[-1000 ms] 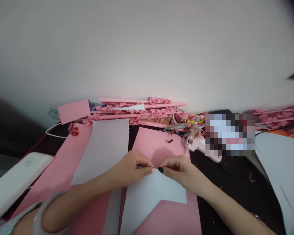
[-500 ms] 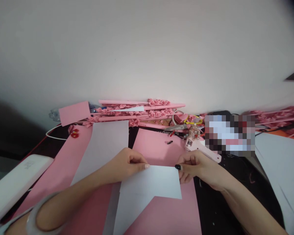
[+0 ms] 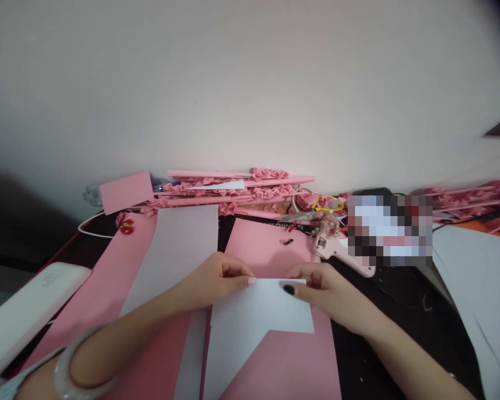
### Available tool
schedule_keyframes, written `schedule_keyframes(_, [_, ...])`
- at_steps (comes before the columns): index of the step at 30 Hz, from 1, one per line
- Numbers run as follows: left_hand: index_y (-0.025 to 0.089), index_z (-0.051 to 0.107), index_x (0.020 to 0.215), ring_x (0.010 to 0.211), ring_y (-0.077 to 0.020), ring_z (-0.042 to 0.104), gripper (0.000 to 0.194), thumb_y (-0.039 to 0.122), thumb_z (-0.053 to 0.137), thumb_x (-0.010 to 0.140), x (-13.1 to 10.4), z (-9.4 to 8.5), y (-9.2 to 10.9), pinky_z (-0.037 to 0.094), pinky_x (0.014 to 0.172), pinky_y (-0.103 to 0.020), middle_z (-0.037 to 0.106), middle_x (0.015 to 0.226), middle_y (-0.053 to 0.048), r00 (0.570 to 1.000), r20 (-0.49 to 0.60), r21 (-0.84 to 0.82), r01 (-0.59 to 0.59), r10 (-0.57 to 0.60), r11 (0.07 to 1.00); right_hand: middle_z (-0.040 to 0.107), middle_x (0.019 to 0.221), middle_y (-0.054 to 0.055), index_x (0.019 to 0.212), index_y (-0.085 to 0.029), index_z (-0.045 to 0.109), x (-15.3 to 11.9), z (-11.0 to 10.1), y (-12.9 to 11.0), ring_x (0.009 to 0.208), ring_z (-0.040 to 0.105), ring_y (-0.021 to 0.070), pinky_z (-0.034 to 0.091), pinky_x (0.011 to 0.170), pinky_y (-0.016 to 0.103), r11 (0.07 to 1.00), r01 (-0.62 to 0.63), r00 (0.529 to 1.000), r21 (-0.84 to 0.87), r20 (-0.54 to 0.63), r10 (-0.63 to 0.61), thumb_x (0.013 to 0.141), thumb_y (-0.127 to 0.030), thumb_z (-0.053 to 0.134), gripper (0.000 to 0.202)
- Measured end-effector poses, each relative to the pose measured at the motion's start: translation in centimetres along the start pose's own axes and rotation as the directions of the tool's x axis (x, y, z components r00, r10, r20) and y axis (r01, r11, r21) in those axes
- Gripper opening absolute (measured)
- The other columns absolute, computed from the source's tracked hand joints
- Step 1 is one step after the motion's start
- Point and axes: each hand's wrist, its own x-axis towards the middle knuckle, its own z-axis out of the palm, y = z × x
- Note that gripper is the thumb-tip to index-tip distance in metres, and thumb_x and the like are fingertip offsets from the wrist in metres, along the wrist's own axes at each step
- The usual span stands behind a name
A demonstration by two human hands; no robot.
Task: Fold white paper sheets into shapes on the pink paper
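Note:
Both hands are on a cut sheet of white paper (image 3: 245, 333) with a slanted notch in its lower right side. My left hand (image 3: 225, 278) pinches its top edge between thumb and curled fingers. At the upper right corner, my right hand (image 3: 319, 289) has its thumb on the front face and its fingers behind the top edge. Below the white paper lies a pink sheet (image 3: 291, 361), which spreads over the dark table mat (image 3: 383, 344).
Pink paper flower stems (image 3: 233, 197) lie along the wall. A white glue gun (image 3: 345, 253) and metal scissors (image 3: 302, 215) sit beyond my right hand. At left are white (image 3: 183, 233) and pink sheets (image 3: 125, 261) and a long white box-like object (image 3: 37, 311). Large white sheets (image 3: 479, 278) lie at right.
The white paper has shifted slightly to the right and away from me. My right hand has slid left along its top edge, its thumb now further onto the paper.

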Motion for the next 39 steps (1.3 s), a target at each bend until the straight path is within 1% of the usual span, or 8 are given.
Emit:
schedule_keyframes(4, [0.015,0.068,0.079,0.066,-0.0116,0.054,0.023,0.033,0.055,0.081,0.1,0.5,0.1,0.039,0.057,-0.019,0.065,0.075,-0.002,0.999,0.034,0.061,-0.034,0.032,0.998,0.054,0.062,-0.001,0.069,-0.013,0.060,0.5,2.1,0.3,0.056,0.048,0.0092,0.035,0.050,0.020,0.991,0.049,0.998,-0.124,-0.036,-0.054,0.081,-0.030,0.055,0.021])
schedule_keyframes(9, [0.015,0.068,0.079,0.063,-0.0113,0.054,0.025,0.035,0.053,0.081,0.1,0.6,0.3,0.037,0.053,-0.019,0.064,0.073,-0.002,0.998,0.059,0.069,-0.043,0.038,0.997,0.053,0.062,-0.001,0.068,-0.014,0.058,0.4,2.5,0.2,0.055,0.045,0.0096,0.033,0.049,0.021,0.977,0.098,0.992,-0.192,-0.061,-0.111,0.082,-0.028,0.052,0.020])
schedule_keyframes(23, [0.014,0.069,0.079,0.070,-0.0163,0.063,0.021,0.031,0.056,0.080,-0.2,-2.1,-0.1,0.049,0.068,-0.028,0.069,0.075,-0.005,0.999,-0.026,-0.101,0.016,-0.019,0.995,0.051,0.055,-0.001,0.067,-0.015,0.058,-1.1,-2.6,-0.7,0.046,0.041,0.0076,0.027,0.041,0.019,0.994,0.060,0.978,-0.093,-0.196,-0.078,0.077,-0.037,0.060,0.024])
schedule_keyframes(27, [0.012,0.067,0.082,0.075,-0.0182,0.064,0.024,0.035,0.057,0.080,0.1,-2.9,-0.4,0.050,0.072,-0.030,0.069,0.081,-0.008,0.974,-0.220,-0.133,0.017,-0.046,0.991,0.053,0.062,0.000,0.065,-0.016,0.057,-1.3,-4.0,-0.7,0.049,0.043,0.0081,0.029,0.042,0.020,0.993,0.116,0.940,0.016,-0.324,-0.104,0.073,-0.036,0.065,0.023])
schedule_keyframes(29, [0.014,0.063,0.096,0.080,-0.0186,0.064,0.027,0.036,0.054,0.083,0.1,-2.8,-0.3,0.050,0.073,-0.031,0.067,0.097,-0.010,0.963,-0.271,-0.188,-0.044,-0.009,0.981,0.053,0.060,0.000,0.066,-0.016,0.057,-1.1,-4.0,-0.6,0.048,0.044,0.0087,0.030,0.042,0.020,0.989,0.094,0.938,0.114,-0.344,-0.050,0.072,-0.037,0.066,0.023])
schedule_keyframes(31, [0.021,0.049,0.119,0.089,-0.0191,0.061,0.040,0.034,0.057,0.081,0.0,-2.3,0.0,0.050,0.076,-0.032,0.054,0.122,-0.011,0.971,-0.228,-0.261,-0.127,0.067,0.957,0.053,0.057,-0.001,0.067,-0.017,0.057,-0.8,-3.5,-0.5,0.046,0.045,0.0089,0.031,0.042,0.021,0.980,0.051,0.945,0.193,-0.326,0.015,0.070,-0.037,0.068,0.024])
schedule_keyframes(34, [0.035,0.023,0.135,0.105,-0.0221,0.053,0.088,0.022,0.074,0.065,-0.6,-1.1,0.5,0.049,0.080,-0.033,0.025,0.144,-0.010,0.982,-0.086,-0.292,-0.186,0.168,0.938,0.057,0.058,-0.001,0.069,-0.015,0.059,-0.3,-2.4,-0.2,0.047,0.047,0.0089,0.034,0.044,0.020,0.967,0.004,0.959,0.256,-0.276,0.069,0.068,-0.034,0.070,0.022])
schedule_keyframes(39, [0.033,0.014,0.137,0.107,-0.0220,0.052,0.089,0.014,0.069,0.069,-1.2,0.0,0.5,0.047,0.082,-0.034,0.047,0.127,-0.010,0.992,0.063,-0.287,-0.087,0.109,0.954,0.062,0.063,0.002,0.073,-0.014,0.062,0.1,-1.4,0.2,0.052,0.054,0.0112,0.040,0.050,0.022,0.951,-0.054,0.968,0.306,-0.218,0.125,0.067,-0.033,0.071,0.022])
